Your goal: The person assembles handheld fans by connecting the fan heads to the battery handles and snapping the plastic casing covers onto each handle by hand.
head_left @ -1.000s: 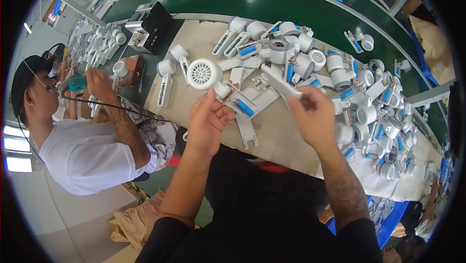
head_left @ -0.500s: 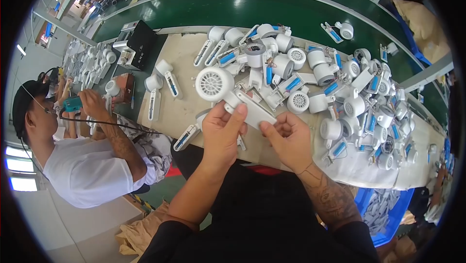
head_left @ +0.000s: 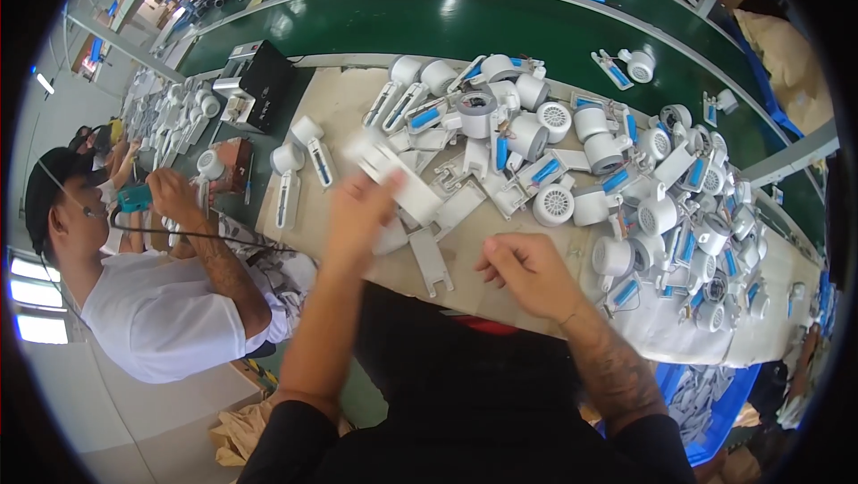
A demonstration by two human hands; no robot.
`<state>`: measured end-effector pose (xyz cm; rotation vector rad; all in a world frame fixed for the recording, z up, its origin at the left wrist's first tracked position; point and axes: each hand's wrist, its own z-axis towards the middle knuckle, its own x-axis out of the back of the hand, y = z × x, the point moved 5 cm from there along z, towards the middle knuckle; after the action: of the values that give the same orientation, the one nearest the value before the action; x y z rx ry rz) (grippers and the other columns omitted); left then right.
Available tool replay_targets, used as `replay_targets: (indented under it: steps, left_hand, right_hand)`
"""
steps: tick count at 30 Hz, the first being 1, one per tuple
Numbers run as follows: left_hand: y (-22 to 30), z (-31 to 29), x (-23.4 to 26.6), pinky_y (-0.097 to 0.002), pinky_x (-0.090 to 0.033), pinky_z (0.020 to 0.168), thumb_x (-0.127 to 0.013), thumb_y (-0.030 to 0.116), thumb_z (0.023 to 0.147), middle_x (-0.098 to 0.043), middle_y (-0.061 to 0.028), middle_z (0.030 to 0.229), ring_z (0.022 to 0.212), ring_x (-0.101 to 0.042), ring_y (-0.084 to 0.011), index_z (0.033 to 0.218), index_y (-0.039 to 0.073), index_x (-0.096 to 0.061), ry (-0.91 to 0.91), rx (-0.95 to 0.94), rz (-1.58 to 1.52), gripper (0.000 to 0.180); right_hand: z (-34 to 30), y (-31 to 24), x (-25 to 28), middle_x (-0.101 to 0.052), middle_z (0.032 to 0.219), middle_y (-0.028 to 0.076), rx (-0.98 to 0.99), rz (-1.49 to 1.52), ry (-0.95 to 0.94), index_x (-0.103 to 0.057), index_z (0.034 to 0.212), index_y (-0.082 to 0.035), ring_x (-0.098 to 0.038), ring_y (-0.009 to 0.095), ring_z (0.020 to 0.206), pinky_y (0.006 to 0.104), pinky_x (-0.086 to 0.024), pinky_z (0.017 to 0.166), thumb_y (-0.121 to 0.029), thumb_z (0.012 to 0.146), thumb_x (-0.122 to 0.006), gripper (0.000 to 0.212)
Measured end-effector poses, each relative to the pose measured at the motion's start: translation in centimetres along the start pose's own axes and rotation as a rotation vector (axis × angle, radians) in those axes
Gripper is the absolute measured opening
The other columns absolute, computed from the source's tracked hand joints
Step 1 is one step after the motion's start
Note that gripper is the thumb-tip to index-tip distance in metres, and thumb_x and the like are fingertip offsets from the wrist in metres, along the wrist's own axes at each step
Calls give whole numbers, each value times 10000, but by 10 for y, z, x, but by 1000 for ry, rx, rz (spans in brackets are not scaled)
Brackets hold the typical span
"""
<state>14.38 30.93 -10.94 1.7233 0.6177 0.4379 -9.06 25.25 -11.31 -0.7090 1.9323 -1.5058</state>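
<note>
My left hand (head_left: 356,216) grips a white handheld fan (head_left: 413,201), smeared by motion, over the left-middle part of the table. The fan's flat handle slants down to the right from my fingers; its round head is blurred. Apart from it, my right hand (head_left: 534,277) hovers over the near table edge with loosely bent fingers, thumb apart, holding nothing. Between the hands lies a flat white handle cover (head_left: 431,262). Beyond them a pile of white fan units with round grilles (head_left: 554,204) spreads to the right, several showing blue batteries (head_left: 541,171) in opened handles.
Two fan units (head_left: 286,160) lie at the table's left. A black machine (head_left: 259,86) stands past them. At left a co-worker (head_left: 170,305) holds a teal power tool (head_left: 134,197) with a cable. A green conveyor (head_left: 375,24) runs behind; a blue bin (head_left: 715,408) sits below right.
My left hand has carried the fan left, away from my right hand. My right hand has let go of the handle and stays near the table's front edge.
</note>
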Motion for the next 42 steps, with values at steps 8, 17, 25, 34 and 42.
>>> replay_targets:
  steps: [8,17,25,34,42]
  left_hand:
    - [72,172,106,-409,-523,649,-814,364,717,-659,-192,704,684,-678,-342,850,-21,-701,182,-307,1377,422]
    - [59,187,76,-437,-544,831,-790,398,762,-725,-181,994,953,-691,-366,1030,55,-736,283,-285,1410,440]
    - [79,78,-5,-242,-506,838,-693,97,927,-726,-78,1043,956,-661,-128,1129,-18,-682,-124,-482,197,233]
    - [46,24,-141,-384,-270,1168,-421,657,977,-520,-185,1412,1355,-439,-263,1464,-13,-420,-716,26,-395,828]
    - [13,-70,-168,-430,-541,940,-517,416,1031,-698,-153,1071,986,-688,-242,1220,47,-547,-885,379,-620,416]
  right_hand:
    - [110,-112,197,-660,709,76,156,-869,437,-693,827,-18,-621,152,650,324,-481,606,-279,878,-729,268]
    - [220,-55,377,-616,1232,278,-71,-1387,622,-487,1365,0,-609,393,1169,432,-502,986,-349,653,-870,880]
    - [163,-140,287,-638,1087,95,260,-795,459,-515,1227,3,-611,174,987,305,-487,886,-166,806,-806,539]
    - [27,-188,138,-647,1152,81,468,-226,64,-493,1307,-2,-614,135,1049,279,-500,906,-229,862,-780,576]
    - [-12,-149,116,-651,1145,74,298,-190,69,-535,1300,3,-616,138,1043,266,-481,919,-401,792,-816,707]
